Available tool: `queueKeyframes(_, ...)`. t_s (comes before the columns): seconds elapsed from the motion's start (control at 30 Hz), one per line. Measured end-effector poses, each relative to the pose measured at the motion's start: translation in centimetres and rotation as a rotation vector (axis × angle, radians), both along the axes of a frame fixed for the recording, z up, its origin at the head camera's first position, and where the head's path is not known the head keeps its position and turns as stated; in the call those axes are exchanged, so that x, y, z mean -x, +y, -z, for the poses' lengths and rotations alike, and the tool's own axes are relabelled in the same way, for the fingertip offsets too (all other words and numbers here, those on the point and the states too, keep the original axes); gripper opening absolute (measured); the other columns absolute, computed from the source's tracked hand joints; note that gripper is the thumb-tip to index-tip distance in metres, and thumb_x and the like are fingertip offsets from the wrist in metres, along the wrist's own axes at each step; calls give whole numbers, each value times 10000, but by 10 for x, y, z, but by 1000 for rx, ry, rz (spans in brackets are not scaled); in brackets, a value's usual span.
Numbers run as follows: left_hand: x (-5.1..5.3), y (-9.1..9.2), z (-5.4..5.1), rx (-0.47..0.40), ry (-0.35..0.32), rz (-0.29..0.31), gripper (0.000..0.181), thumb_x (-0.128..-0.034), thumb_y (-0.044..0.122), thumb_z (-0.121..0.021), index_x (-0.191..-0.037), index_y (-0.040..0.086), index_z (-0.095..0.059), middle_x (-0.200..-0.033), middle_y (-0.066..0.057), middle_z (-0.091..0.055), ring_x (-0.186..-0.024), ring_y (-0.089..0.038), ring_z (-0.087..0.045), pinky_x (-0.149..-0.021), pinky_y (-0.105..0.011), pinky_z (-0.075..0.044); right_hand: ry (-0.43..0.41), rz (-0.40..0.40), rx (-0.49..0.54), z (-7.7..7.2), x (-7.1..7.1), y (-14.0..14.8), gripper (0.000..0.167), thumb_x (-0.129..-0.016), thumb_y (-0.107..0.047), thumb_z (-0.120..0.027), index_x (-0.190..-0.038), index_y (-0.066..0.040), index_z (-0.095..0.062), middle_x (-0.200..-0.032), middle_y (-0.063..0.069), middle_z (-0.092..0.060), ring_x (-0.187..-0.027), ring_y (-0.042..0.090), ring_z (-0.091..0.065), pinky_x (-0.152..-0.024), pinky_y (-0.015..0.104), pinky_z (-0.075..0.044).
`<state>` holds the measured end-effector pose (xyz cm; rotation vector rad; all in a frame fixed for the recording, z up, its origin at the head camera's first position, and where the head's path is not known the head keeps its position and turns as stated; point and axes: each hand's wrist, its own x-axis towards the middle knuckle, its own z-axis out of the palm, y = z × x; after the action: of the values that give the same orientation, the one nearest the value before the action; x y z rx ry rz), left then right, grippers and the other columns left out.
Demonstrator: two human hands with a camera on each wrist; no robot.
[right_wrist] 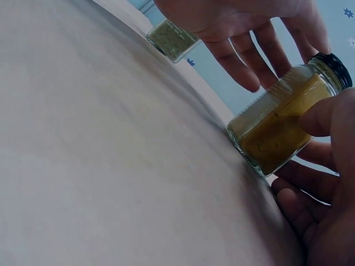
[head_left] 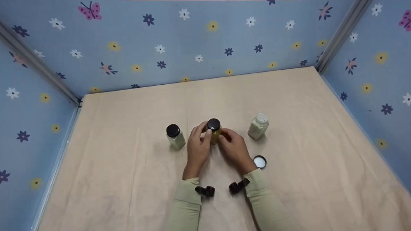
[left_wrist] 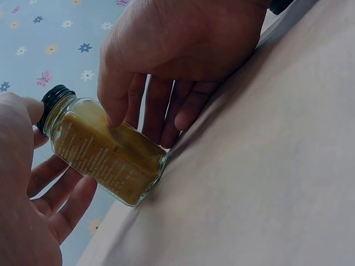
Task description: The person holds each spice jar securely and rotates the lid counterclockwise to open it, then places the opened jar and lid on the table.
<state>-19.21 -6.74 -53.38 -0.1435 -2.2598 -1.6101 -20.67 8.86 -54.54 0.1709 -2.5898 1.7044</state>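
The left hand (head_left: 198, 146) pinches the round black lid (head_left: 214, 124) on top of a clear, flat-sided glass jar of yellow-brown stuff (left_wrist: 100, 158), and the right hand (head_left: 236, 147) grips the jar lower down. The jar is mid-desk, between a black-topped jar of green stuff (head_left: 177, 142) on the left and a white-topped jar of pale green stuff (head_left: 257, 128) on the far right. To handle the lid well, I think the right hand should press the flat sides so the jar cannot spin, and the left should hold the lid level. The glass looks slick and hard, the cloth-like cover on the desk (head_left: 305, 144) soft and wrinkly. I cannot tell if the jar's bottom sits flat. A loose black lid with a white inside (head_left: 260, 162) lies near the right wrist.
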Motion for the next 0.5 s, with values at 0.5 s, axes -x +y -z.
queueKeyframes(0.5,2,0,2,-25,12,3,384,-1018,267,-604,-1362,95,-599,-1202,-33,-630,-1109,-159,-595,-788,-322,-544,19,5,-61,-3,-1,0,331,-996,-248,-601,-1288,-106,-668,-1263,26,-670,-1213,162,-582,-1054,361,-419)
